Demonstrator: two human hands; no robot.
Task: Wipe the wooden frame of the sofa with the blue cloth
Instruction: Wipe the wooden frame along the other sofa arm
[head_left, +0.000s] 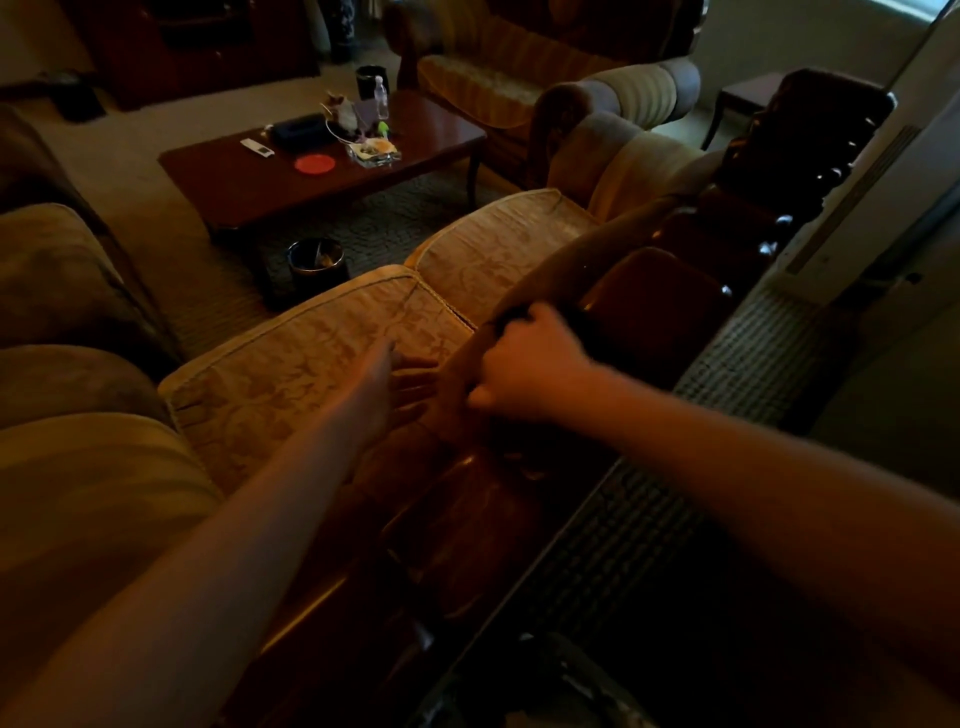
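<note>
Both hands (524, 364) on sofa frame (649, 306).

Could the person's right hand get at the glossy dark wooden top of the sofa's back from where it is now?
Probably yes. The right hand lies curled at the sofa's back, right beside the glossy dark wooden frame, with nothing between them. The left hand rests lower, toward the patterned beige seat cushion, out of the way.

Two hands (384, 384) (524, 364) — two seat cushions (322, 353) (498, 239)
</note>
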